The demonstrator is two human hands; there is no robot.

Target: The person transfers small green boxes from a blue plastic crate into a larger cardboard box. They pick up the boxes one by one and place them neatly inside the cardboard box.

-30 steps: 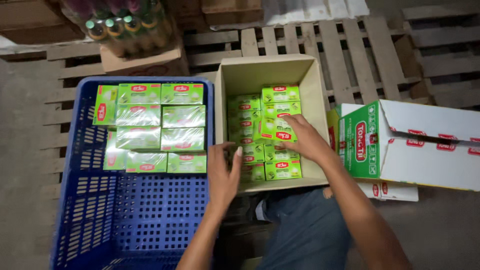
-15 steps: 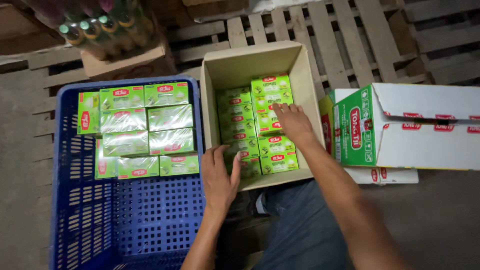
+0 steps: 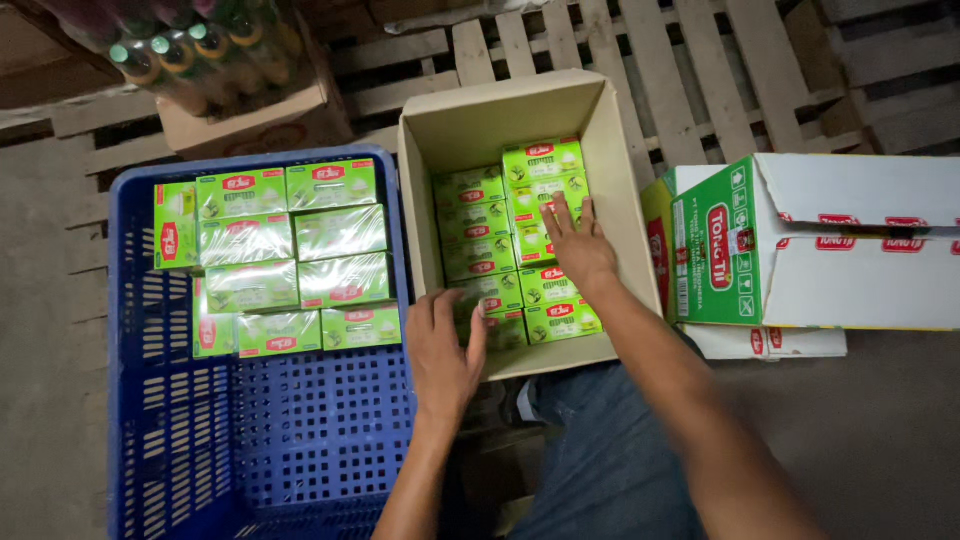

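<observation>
An open brown cardboard carton (image 3: 620, 190) holds rows of small green boxes (image 3: 480, 225). My right hand (image 3: 575, 245) lies flat on the green boxes in the carton's right column, fingers spread. My left hand (image 3: 442, 350) rests at the carton's near left corner, fingers reaching over the rim onto the nearest green boxes there. To the left stands a blue plastic crate (image 3: 260, 440) with several wrapped green boxes (image 3: 290, 260) stacked in its far half.
A larger green and white carton (image 3: 800, 240) lies to the right on a flat white one. A cardboard tray of shrink-wrapped bottles (image 3: 200, 60) sits at the back left. Wooden pallets (image 3: 700, 60) lie under and behind the cartons. My legs are below.
My right hand has slid further into the carton along the right column of boxes. My left hand has stayed at the near corner. The view has shifted a little.
</observation>
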